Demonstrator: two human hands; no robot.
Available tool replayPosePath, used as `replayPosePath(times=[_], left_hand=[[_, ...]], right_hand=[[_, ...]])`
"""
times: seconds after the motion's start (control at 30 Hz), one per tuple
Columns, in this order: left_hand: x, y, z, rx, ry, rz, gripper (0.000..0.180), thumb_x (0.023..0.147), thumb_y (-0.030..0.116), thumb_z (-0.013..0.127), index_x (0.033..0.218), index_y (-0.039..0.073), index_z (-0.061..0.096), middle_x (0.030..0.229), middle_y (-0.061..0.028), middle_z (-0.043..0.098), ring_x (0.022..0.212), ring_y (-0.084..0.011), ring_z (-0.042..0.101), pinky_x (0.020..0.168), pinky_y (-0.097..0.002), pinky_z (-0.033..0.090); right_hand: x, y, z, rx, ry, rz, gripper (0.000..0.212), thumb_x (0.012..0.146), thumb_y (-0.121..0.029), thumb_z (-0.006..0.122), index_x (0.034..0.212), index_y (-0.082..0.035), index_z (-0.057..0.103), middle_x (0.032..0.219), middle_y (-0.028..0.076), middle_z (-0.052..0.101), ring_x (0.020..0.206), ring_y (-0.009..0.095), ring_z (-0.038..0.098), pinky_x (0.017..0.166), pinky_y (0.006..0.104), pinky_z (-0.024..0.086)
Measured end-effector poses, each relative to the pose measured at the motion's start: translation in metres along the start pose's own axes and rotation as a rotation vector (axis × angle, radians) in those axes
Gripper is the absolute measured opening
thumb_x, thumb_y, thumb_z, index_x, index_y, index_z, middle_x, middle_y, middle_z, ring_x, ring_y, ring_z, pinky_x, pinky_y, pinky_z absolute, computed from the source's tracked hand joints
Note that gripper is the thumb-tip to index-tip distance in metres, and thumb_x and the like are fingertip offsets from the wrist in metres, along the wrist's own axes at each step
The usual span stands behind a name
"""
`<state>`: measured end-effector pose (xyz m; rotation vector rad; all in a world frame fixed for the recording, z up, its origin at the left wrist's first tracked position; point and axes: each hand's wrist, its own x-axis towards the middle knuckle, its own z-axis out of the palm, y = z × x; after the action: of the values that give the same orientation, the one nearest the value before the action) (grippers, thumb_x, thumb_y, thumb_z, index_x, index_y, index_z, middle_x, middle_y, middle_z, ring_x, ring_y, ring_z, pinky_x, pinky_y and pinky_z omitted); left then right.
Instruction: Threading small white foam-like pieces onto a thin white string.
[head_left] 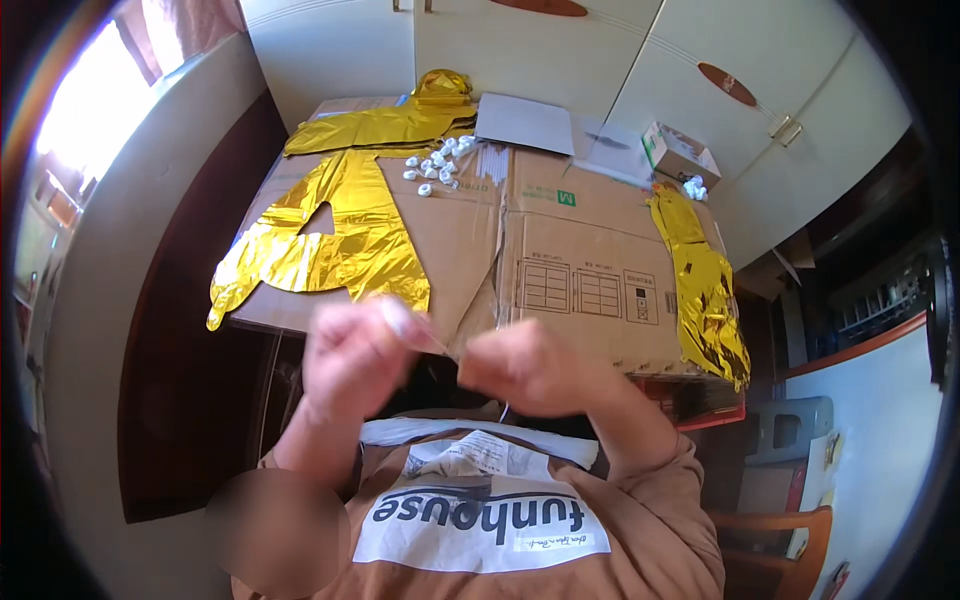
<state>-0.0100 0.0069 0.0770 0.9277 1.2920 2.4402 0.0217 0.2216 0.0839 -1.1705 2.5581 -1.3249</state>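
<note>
Both my hands are raised in front of my chest, above the near edge of the cardboard, and motion blurs them. Closed fingers of my left hand (355, 350) pinch a small white coil (398, 318), much like those lying on the cardboard. From it a thin pale strand (432, 343) runs toward my right hand (525, 368), whose fingers are curled shut around its end. A flat gold foil letter balloon (345, 235) lies just beyond my left hand. Behind it, more gold foil balloons (375, 130) are stacked.
Flattened cardboard (590, 240) covers the work surface. Several small white coils (438, 165) sit near a white sheet (525, 122). At the right are another gold foil balloon (705, 285) and a small open box (682, 152). White cabinets (520, 45) stand behind; a wooden chair (790, 540) is at lower right.
</note>
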Motion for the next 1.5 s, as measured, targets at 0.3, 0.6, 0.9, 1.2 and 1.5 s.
replayPosePath(times=[0.3, 0.6, 0.9, 1.2, 1.5], left_hand=[[0.014, 0.009, 0.007, 0.792, 0.109, 0.009, 0.012, 0.086, 0.007, 0.064, 0.093, 0.001, 0.071, 0.067, -0.0052, 0.061, 0.058, -0.0096, 0.054, 0.052, -0.0265, 0.042], [0.017, -0.024, 0.000, 0.412, 0.241, -0.028, 0.018, 0.091, 0.009, 0.059, 0.099, -0.005, 0.066, 0.068, 0.0023, 0.056, 0.059, -0.0046, 0.044, 0.054, -0.0206, 0.036], [0.003, -0.042, 0.001, 0.456, 0.100, -0.112, 0.016, 0.090, 0.009, 0.061, 0.100, -0.001, 0.069, 0.069, 0.0014, 0.057, 0.061, -0.0038, 0.048, 0.053, -0.0209, 0.039], [0.004, -0.028, 0.011, 0.441, -0.033, -0.169, 0.018, 0.093, 0.009, 0.058, 0.103, -0.001, 0.068, 0.071, 0.0001, 0.059, 0.061, -0.0053, 0.050, 0.055, -0.0200, 0.041], [-0.003, -0.030, 0.022, 0.401, -0.040, -0.232, 0.019, 0.092, 0.013, 0.060, 0.103, 0.000, 0.069, 0.072, 0.0012, 0.057, 0.065, -0.0055, 0.051, 0.058, -0.0202, 0.040]], right_hand=[[-0.003, -0.004, -0.002, -0.065, -0.035, 0.018, 0.014, 0.087, -0.018, 0.062, 0.085, -0.005, 0.059, 0.072, 0.013, 0.058, 0.069, 0.029, 0.060, 0.062, 0.0351, 0.048], [0.005, -0.006, -0.001, 0.074, 0.146, -0.164, 0.019, 0.092, -0.018, 0.058, 0.079, -0.004, 0.056, 0.068, 0.009, 0.054, 0.059, 0.021, 0.056, 0.055, 0.0320, 0.044], [0.009, -0.007, -0.013, 0.053, 0.212, -0.106, 0.019, 0.090, -0.020, 0.060, 0.081, -0.004, 0.056, 0.069, 0.013, 0.057, 0.063, 0.031, 0.059, 0.057, 0.0375, 0.047], [0.011, 0.001, -0.019, 0.110, 0.259, -0.066, 0.016, 0.090, -0.015, 0.061, 0.079, -0.005, 0.056, 0.068, 0.011, 0.055, 0.060, 0.027, 0.057, 0.057, 0.0342, 0.045], [0.017, 0.000, -0.028, 0.146, 0.296, 0.082, 0.017, 0.090, -0.017, 0.062, 0.079, -0.005, 0.056, 0.067, 0.008, 0.054, 0.063, 0.021, 0.059, 0.056, 0.0324, 0.044]])
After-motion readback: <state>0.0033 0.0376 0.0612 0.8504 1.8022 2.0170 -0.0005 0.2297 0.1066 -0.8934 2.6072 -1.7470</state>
